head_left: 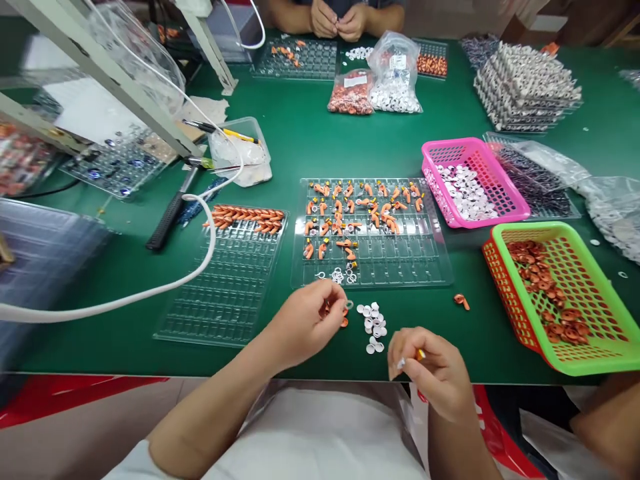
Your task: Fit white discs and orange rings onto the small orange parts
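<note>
My left hand (310, 320) is pinched at the near edge of the clear tray. A small pale ring (349, 305) shows at its fingertips. Small orange pieces (345, 321) lie under and beside those fingers. My right hand (433, 367) is curled near the table edge around a small part with a yellow-gold end (421, 355); a whitish tip shows by the thumb, the rest is hidden. Between the hands lie white round caps (374, 321). The clear compartment tray (400, 261) holds orange stemmed parts (337, 220) with gold ends, plus loose white rings (339, 275).
A second clear tray (215, 287) with copper-coloured parts lies left, under a white cable (200, 267). A hammer (170, 217) lies beyond it. Right are a pink basket (440, 193), a green basket (613, 313) and one loose orange part (461, 301). Another person's hands (340, 20) work opposite.
</note>
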`<state>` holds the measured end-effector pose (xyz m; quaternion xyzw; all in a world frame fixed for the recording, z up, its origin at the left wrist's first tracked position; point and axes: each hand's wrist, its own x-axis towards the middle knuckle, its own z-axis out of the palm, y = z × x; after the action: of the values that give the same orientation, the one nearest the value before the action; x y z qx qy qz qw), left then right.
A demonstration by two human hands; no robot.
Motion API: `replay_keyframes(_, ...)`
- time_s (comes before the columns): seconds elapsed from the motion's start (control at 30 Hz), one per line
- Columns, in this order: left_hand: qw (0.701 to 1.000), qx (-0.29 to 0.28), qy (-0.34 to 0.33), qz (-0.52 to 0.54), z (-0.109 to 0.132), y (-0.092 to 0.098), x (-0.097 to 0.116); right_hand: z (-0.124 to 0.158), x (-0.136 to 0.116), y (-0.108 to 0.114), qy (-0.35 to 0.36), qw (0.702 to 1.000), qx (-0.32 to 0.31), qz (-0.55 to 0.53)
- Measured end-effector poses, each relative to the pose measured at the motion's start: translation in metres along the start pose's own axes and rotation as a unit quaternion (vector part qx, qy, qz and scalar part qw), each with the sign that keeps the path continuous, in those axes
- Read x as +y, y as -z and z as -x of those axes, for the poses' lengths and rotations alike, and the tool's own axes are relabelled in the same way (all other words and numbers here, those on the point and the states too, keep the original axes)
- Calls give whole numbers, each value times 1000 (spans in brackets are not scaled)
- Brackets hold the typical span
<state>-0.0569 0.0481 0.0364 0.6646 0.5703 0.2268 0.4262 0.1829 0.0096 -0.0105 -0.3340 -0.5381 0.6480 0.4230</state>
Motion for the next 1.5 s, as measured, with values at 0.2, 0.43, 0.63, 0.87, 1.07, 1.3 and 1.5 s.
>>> replay_keyframes(0.2, 973, 70, 0, -219, -25, 21, -12, 4, 6, 4, -4, 998, 35, 58)
replay_keyframes(0.43, 958, 32, -10, -285, -43, 18, -27, 8, 7, 4, 8, 988, 33, 149)
replay_keyframes(0.63, 963, 45, -25, -266, -40, 17, -26, 10, 16, 10, -8, 986, 38, 165)
replay_keyframes(0.87, 961, 91, -57, -254, -29, 14, -30, 10, 15, 8, 3, 986, 55, 156)
replay_keyframes(1.07, 967, 21, -150, -203, -16, -4, -18, 12, 13, 8, 24, 986, 73, 149)
replay_keyframes(1.3, 943, -46, -184, -274, -23, -30, -14, 12, 15, 8, 9, 985, 77, 152)
replay_keyframes(1.5, 934, -66, -184, -299, -27, -34, -13, 12, 14, 8, 4, 985, 81, 152)
